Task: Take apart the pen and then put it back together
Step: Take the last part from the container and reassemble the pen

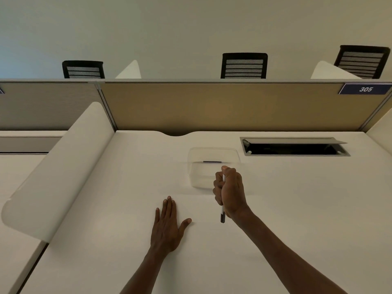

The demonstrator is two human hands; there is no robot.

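My right hand (230, 193) grips a slim white pen (222, 212) in a fist, held roughly upright above the white desk (127, 187). The pen's dark end sticks out below the fist and its white barrel shows between my fingers; my thumb covers the top. My left hand (168, 224) lies flat on the desk, palm down with straight fingers, to the left of the pen and apart from it.
A clear plastic container (213, 164) stands just beyond my right hand. An open cable hatch (294, 146) is set in the desk at the back right. A tan partition (222, 105) closes the back, and a white divider (63, 166) lines the left side.
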